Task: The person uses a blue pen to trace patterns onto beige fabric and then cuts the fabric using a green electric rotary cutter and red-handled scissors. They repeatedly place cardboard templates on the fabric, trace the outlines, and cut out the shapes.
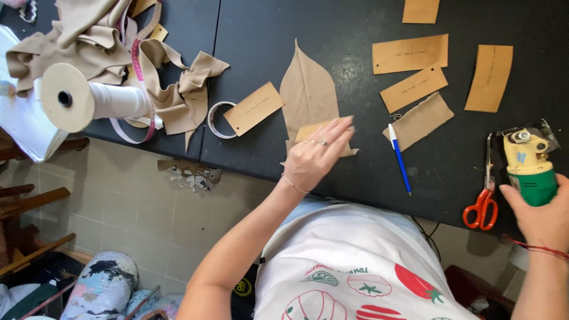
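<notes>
**Tan fabric under one hand, green cutter in the other**

Tan cloth, a leaf-shaped piece [307, 89], lies at the centre of the frame on the black table [267, 35], its point aimed at the top edge. My left hand [317, 157] rests flat on its lower end, fingers spread loosely and pressing a small brown card pattern [311, 130] onto the cloth. Ring visible on one finger; thin bracelet at the wrist.

My right hand [540, 216], at the right edge of the frame, is wrapped around the green body of a small electric cutter [527, 166] with a yellow head. The cutter stands on the table, well apart from the leaf piece.

Red-handled scissors [485, 195] lie just left of the cutter. A blue pen [400, 157] lies between the scissors and my left hand. Above the pen sits a rectangular tan scrap [422, 120]; several brown card pieces [410, 53] are scattered across the upper right.

Upper left: a heap of tan fabric [89, 35] with a pink measuring tape [137, 65] running through it, and a white thread cone [95, 99] lying on its side. A roll of tape [218, 120] and another card tag [253, 108] sit just left of the leaf piece.
</notes>
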